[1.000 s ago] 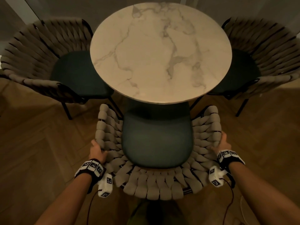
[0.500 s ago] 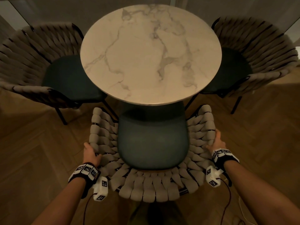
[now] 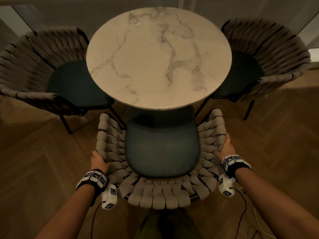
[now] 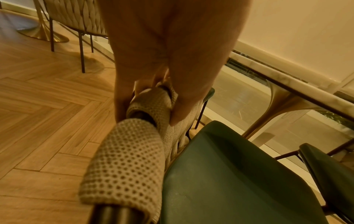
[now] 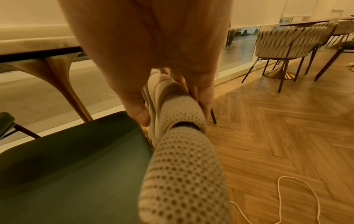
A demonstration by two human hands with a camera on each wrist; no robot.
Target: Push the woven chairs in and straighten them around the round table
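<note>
Both hands gripping near chair point(image 3: 160, 192)

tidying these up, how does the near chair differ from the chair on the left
The near chair is gripped by both hands, the left hand and right hand on its woven rim; the chair on the left is untouched. The near chair faces the round table squarely with its back toward the camera, while the left chair is seen side-on. The near chair's weave looks paler, the left chair's darker in shadow. Both have woven backs, dark seats tucked partly under the table.
</note>
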